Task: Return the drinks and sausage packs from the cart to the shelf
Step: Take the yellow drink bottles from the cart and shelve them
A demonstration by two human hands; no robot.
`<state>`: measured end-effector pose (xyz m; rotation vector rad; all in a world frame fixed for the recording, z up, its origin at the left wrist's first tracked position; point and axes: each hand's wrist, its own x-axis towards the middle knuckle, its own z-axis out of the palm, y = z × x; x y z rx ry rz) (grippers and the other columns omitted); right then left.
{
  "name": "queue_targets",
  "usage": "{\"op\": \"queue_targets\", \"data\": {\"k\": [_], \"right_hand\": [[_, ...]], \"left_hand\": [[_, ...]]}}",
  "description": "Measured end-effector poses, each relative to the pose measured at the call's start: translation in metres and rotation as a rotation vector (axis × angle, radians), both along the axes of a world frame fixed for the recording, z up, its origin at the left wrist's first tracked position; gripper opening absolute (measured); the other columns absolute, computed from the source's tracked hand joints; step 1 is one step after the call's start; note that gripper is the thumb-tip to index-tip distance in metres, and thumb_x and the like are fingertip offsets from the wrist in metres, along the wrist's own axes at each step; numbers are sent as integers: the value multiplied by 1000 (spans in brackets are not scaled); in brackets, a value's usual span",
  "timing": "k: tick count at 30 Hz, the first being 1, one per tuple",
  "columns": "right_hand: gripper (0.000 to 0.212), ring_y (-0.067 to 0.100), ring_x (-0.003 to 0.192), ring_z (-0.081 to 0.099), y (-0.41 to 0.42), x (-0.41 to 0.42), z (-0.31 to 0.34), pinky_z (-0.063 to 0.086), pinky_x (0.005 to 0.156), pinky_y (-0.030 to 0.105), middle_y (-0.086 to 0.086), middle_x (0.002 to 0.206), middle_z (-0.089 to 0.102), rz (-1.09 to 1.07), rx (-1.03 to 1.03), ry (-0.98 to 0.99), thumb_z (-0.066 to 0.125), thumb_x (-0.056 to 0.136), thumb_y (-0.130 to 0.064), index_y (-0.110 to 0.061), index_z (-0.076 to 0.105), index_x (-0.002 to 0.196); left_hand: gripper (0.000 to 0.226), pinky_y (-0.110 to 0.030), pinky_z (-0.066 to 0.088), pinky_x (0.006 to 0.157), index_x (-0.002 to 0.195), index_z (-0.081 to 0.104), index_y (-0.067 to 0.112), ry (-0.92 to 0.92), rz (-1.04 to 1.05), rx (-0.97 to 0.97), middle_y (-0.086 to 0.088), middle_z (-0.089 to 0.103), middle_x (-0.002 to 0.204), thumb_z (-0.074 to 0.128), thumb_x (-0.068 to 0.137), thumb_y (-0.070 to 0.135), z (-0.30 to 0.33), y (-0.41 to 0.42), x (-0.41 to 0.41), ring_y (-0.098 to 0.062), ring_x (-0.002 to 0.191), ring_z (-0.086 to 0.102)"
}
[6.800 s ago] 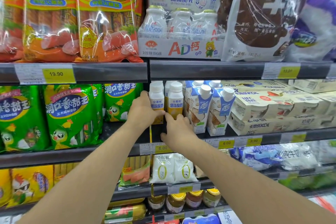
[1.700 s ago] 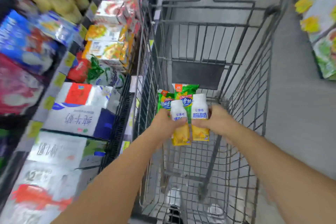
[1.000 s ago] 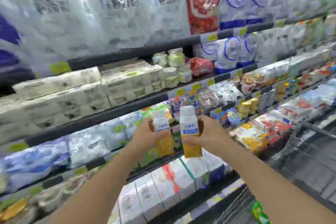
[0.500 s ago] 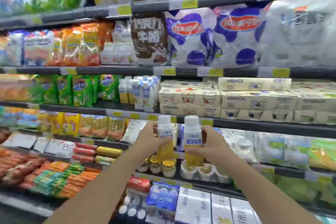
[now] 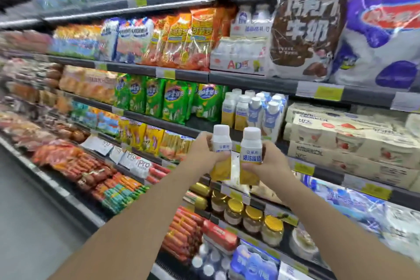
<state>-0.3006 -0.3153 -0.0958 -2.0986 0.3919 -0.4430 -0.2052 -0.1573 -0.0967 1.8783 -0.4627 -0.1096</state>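
My left hand (image 5: 203,154) grips a white-capped, yellow-bottomed yogurt drink bottle (image 5: 221,143). My right hand (image 5: 267,162) grips a second identical drink bottle (image 5: 250,150) beside it. Both are held upright in front of the shelf, below and slightly left of a row of matching yellow bottles (image 5: 236,109) on the shelf board (image 5: 204,130). Green sausage packs (image 5: 175,100) stand left of that row. The cart is out of view.
Blue-white cartons (image 5: 270,113) stand right of the yellow bottles, then cream yogurt multipacks (image 5: 341,134). Orange sausage packs (image 5: 188,36) and milk bags (image 5: 304,34) fill the shelf above. Glass jars (image 5: 252,218) and loose sausages (image 5: 95,170) lie below. Grey floor (image 5: 27,223) at the left.
The view has come closer to the shelf and shifted right. Both hands have kept hold of their bottles and raised them nearer the row of matching drinks.
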Motion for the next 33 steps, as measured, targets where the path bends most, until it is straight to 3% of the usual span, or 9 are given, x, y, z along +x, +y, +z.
{"op": "queue_targets", "data": {"k": [4,10,17,21,24,28,33], "right_hand": [[46,18,94,63,-8,45,13,50,78,33,-1,98,64,6,4,-36,84,77,-15,-16,53,111],[46,16,92,58,-19,101,29,42,68,25,-2,99,61,28,-50,-91,79,81,-10,-14,51,117],[52,18,103,60,-22,147,20,47,83,31,-3,109,62,-8,-49,-95,77,82,-7,-20,48,123],[52,20,104,59,-16,171,12,47,81,32,0,114,60,-81,-94,-75,72,83,-2,-23,46,123],[53,16,100,57,-6,187,7,45,76,24,-1,114,57,-152,-97,-68,71,83,2,-23,43,121],[53,18,104,55,5,201,3,45,82,28,2,118,56,-265,-107,-57,68,86,1,-19,40,126],[52,26,103,60,17,209,7,50,77,34,10,121,58,-381,-191,53,65,92,-10,-13,35,135]], "left_hand": [[50,-38,56,83,115,53,16,-27,55,27,0,65,108,83,75,19,9,-12,38,-17,96,65],[52,-30,52,80,115,53,16,-82,85,35,0,66,106,84,74,15,27,-35,89,-14,94,64],[58,-41,54,91,120,52,18,-62,64,72,0,66,112,85,73,16,23,-48,145,-16,100,65],[57,-38,54,86,120,50,21,-57,12,90,2,64,113,84,75,18,19,-52,179,-17,102,63],[52,-32,51,80,116,50,23,-50,-63,90,5,63,112,83,77,18,16,-52,204,-17,102,62],[53,-36,52,86,111,46,30,-67,-163,91,7,63,112,84,75,19,11,-51,233,-19,103,62],[57,-44,53,95,116,47,29,-64,-271,56,3,66,114,85,74,20,4,-53,253,-20,104,63]]}}
